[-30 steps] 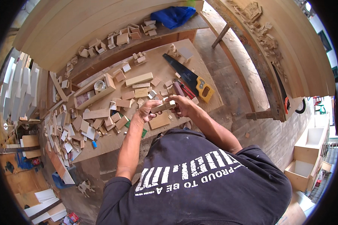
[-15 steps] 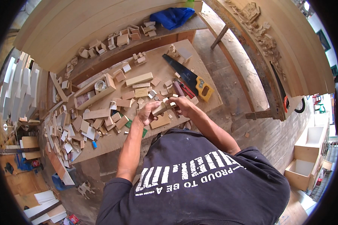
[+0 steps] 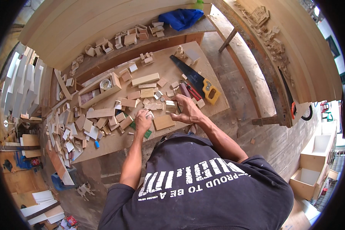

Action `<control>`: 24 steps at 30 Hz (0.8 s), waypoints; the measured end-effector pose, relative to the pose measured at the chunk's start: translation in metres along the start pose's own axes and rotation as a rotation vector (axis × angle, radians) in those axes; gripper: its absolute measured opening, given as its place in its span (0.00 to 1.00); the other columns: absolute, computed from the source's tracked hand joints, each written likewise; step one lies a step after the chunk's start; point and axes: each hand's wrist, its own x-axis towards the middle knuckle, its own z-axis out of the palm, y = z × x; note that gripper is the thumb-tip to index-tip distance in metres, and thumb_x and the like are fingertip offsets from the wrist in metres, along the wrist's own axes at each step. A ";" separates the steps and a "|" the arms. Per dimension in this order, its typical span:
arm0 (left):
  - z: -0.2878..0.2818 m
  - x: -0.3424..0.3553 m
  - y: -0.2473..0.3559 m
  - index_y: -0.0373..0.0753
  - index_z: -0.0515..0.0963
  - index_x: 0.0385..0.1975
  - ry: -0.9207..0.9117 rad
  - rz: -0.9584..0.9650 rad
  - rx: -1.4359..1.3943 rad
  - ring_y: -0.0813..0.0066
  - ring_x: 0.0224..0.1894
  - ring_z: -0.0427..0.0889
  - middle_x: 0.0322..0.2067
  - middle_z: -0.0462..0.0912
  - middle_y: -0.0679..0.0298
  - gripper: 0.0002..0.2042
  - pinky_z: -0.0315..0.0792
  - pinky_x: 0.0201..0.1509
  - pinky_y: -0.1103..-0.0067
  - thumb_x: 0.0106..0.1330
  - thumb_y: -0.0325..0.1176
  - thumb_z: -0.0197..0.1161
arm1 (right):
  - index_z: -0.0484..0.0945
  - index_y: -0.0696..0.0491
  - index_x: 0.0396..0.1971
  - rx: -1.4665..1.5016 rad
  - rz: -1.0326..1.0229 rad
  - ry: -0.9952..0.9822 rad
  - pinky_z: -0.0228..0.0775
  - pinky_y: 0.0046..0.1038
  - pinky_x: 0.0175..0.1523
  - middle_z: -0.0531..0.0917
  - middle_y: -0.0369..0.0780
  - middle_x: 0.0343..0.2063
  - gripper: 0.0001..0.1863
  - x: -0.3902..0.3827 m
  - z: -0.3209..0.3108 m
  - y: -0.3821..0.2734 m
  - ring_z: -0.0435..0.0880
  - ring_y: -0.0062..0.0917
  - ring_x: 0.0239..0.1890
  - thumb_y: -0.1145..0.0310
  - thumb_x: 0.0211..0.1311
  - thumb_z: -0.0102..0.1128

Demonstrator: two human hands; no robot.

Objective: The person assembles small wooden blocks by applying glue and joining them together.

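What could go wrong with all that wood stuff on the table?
Two things, maybe. The saw lies with its blade uncovered on the table, beyond the right hand, so a careless reach that way might scratch a finger. And the blocks left of the left hand lie in a messy pile out toward the table's edge, so a bump could send some onto the floor.
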 end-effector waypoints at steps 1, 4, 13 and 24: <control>-0.003 0.002 0.014 0.33 0.81 0.49 0.047 0.043 -0.013 0.63 0.46 0.85 0.48 0.84 0.55 0.18 0.79 0.48 0.72 0.62 0.35 0.69 | 0.75 0.64 0.49 0.059 0.039 -0.036 0.70 0.34 0.57 0.80 0.48 0.41 0.31 -0.002 -0.002 -0.002 0.81 0.35 0.48 0.64 0.44 0.71; -0.047 0.012 0.096 0.32 0.80 0.51 -0.164 -0.137 -0.822 0.68 0.46 0.85 0.47 0.84 0.58 0.16 0.80 0.48 0.72 0.67 0.34 0.65 | 0.78 0.63 0.40 0.102 -0.044 0.060 0.69 0.33 0.45 0.79 0.46 0.30 0.29 -0.008 -0.001 0.005 0.77 0.35 0.36 0.60 0.39 0.73; -0.118 0.002 0.207 0.30 0.75 0.53 -0.099 0.202 -0.945 0.75 0.45 0.84 0.44 0.83 0.60 0.15 0.83 0.51 0.74 0.67 0.25 0.62 | 0.77 0.61 0.46 0.143 -0.105 0.044 0.70 0.31 0.58 0.81 0.44 0.41 0.28 -0.016 -0.016 -0.029 0.80 0.30 0.48 0.65 0.44 0.72; -0.113 -0.009 0.195 0.38 0.74 0.53 -0.259 -0.308 -1.986 0.71 0.47 0.85 0.47 0.83 0.60 0.13 0.83 0.52 0.71 0.70 0.23 0.57 | 0.77 0.57 0.55 -0.009 -0.397 0.412 0.73 0.35 0.51 0.82 0.43 0.44 0.32 -0.022 0.008 -0.056 0.80 0.35 0.44 0.69 0.48 0.77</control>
